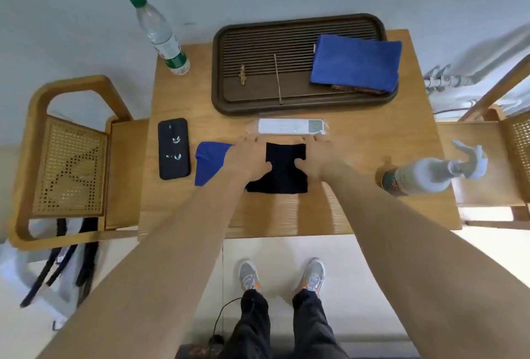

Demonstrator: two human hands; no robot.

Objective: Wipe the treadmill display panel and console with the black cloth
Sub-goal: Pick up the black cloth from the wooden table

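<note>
Black cloth [282, 170] lies flat on the wooden table [358, 212], directly between the two hands and partly under both palms. Beyond the hands, at the far side of the table, sits a dark slatted tray [258, 77], with a folded blue towel [355, 63] resting on its right end. To the left of the left hand stands a wooden chair [68, 157] with a woven cane back; a second chair [504, 140] shows past the right hand. A clear water bottle [159, 33] with a green cap stands far beyond and left of the left hand. A white spray bottle [430, 170] stands well to the right of the right hand. A blue cloth [209, 163] lies under the left hand's outer edge, and a black phone [173, 148] lies just left of that cloth. A white remote [291, 126] in clear wrap lies just beyond the fingertips. The left hand [249, 156] is open, pressed flat on the black cloth's left edge. The right hand [317, 157] is likewise spread flat on the right edge, grasping nothing.
</note>
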